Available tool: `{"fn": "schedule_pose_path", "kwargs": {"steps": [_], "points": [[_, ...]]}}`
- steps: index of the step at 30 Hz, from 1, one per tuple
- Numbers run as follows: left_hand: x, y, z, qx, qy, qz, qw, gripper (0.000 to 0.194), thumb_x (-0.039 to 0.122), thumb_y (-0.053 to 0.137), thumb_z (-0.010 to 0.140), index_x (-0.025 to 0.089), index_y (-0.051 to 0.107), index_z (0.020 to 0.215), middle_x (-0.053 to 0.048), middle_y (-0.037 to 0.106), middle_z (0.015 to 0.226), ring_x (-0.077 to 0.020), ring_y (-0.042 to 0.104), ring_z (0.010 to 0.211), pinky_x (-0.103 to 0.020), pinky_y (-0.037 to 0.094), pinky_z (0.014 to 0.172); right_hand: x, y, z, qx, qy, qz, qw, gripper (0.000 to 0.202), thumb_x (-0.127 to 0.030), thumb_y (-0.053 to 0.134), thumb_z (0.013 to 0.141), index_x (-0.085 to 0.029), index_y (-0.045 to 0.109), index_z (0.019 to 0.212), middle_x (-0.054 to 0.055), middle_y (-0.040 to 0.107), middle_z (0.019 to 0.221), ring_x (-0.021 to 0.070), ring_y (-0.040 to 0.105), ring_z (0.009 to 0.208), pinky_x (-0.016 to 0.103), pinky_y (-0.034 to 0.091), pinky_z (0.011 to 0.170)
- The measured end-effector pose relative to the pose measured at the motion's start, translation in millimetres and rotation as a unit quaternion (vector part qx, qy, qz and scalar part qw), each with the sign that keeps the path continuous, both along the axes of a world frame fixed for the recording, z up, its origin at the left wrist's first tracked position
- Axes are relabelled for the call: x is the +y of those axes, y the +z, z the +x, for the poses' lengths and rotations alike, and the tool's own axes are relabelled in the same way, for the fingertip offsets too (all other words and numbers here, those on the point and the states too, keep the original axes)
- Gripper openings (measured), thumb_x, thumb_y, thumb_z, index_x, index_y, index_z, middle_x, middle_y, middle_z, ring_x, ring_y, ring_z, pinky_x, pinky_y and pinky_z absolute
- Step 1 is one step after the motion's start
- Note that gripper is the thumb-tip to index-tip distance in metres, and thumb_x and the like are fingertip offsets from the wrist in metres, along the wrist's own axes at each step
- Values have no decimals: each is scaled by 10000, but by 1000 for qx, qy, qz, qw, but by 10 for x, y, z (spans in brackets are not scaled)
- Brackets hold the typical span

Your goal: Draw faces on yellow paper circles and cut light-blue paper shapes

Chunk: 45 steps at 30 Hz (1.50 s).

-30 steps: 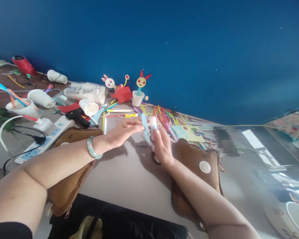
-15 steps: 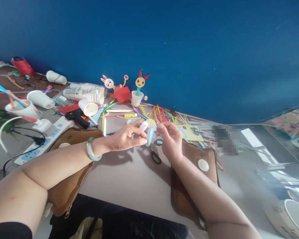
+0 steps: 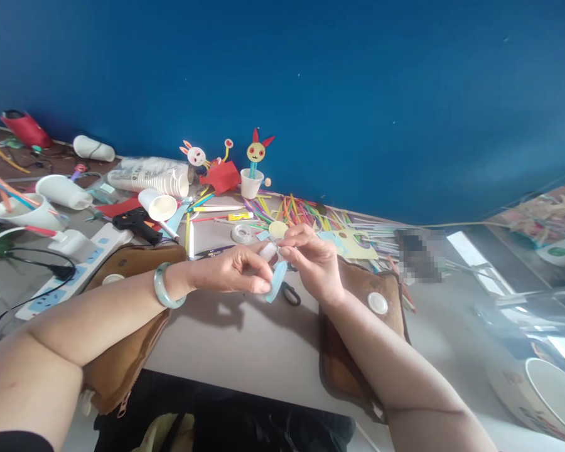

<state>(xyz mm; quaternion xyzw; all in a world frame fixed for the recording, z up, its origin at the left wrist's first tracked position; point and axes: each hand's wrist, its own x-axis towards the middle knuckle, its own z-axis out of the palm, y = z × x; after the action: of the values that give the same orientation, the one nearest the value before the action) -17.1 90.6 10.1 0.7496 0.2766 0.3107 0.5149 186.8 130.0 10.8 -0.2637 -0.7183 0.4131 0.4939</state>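
Observation:
In the middle of the view, my left hand (image 3: 233, 270) is closed, with thumb and fingers pinching a folded light blue paper piece (image 3: 277, 281). A small white object (image 3: 268, 251) shows just beyond those fingers; its kind is unclear. My right hand (image 3: 313, 260) is closed in a pinch at the upper end of the blue paper, close to the white object. Whatever lies between its fingertips is too small to make out. Below the hands lie scissors (image 3: 292, 294), partly covered, a dark handle loop showing. Behind my left hand sits a clear tape roll (image 3: 242, 234).
Colourful pipe cleaners (image 3: 296, 210) are strewn along the wall. A rabbit-faced figure stands in a paper cup (image 3: 251, 185). To the left are stacked cups (image 3: 150, 176), a black glue gun (image 3: 139, 225) and a power strip (image 3: 78, 270). Brown cushions (image 3: 358, 339) lie under both forearms.
My right fingertips have shifted left, up against the white object. The blue paper has tilted and dropped slightly in my left fingers. The whole view has swung a little.

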Motion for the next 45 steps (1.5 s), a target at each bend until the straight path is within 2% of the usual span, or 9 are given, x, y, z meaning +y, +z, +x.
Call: {"fn": "schedule_pose_path", "kwargs": {"steps": [7, 12, 17, 24, 31, 36, 45], "points": [[42, -72, -26, 15, -17, -7, 1000, 231, 388, 659, 856, 186, 769, 829, -35, 597, 794, -145, 522, 778, -265, 458, 710, -37, 22, 1, -6, 2, 22, 1000, 63, -292, 761, 819, -248, 726, 792, 10, 616, 836, 165, 589, 805, 348, 498, 760], [41, -59, -25, 18, -9, -6, 1000, 214, 375, 665, 850, 192, 771, 817, -34, 575, 829, -152, 516, 821, -272, 463, 767, -25, 26, -1, -25, 7, 84, 996, 76, -199, 706, 861, -239, 684, 800, -4, 622, 799, 158, 588, 820, 337, 480, 785], [44, -51, -21, 11, -12, -10, 1000, 202, 368, 667, 848, 197, 770, 821, -36, 566, 863, -155, 516, 843, -272, 465, 792, -34, 2, -6, -33, -4, 121, 992, 86, -208, 661, 892, -220, 631, 812, 7, 607, 826, 159, 587, 812, 334, 475, 765], [30, -17, 6, -34, -29, -18, 999, 157, 315, 675, 844, 196, 753, 778, -23, 516, 834, -139, 491, 823, -260, 455, 786, -53, 30, -30, -4, -68, 89, 994, 180, -269, 600, 940, -210, 589, 770, 5, 590, 768, 144, 568, 743, 309, 468, 708], [34, -28, -13, -40, -28, -20, 999, 148, 307, 675, 837, 194, 753, 781, -18, 534, 824, -135, 504, 809, -259, 458, 764, -61, 20, -21, -10, -22, 89, 996, 144, -298, 652, 911, -220, 669, 791, 5, 642, 772, 157, 608, 747, 333, 497, 732], [19, -14, -28, -39, -34, -61, 997, 151, 315, 682, 836, 192, 762, 803, -21, 580, 776, -128, 506, 748, -249, 442, 673, -64, -2, -22, -13, -27, 87, 996, 81, -303, 718, 860, -240, 709, 809, 14, 669, 785, 176, 625, 779, 352, 515, 743], [-23, 38, -27, -58, -46, -111, 991, 121, 268, 684, 834, 185, 765, 798, -31, 618, 761, -138, 539, 749, -260, 445, 686, -134, -9, -54, -9, -33, 78, 996, 167, -335, 644, 916, -217, 614, 801, 21, 639, 783, 169, 615, 756, 342, 502, 723]]}}
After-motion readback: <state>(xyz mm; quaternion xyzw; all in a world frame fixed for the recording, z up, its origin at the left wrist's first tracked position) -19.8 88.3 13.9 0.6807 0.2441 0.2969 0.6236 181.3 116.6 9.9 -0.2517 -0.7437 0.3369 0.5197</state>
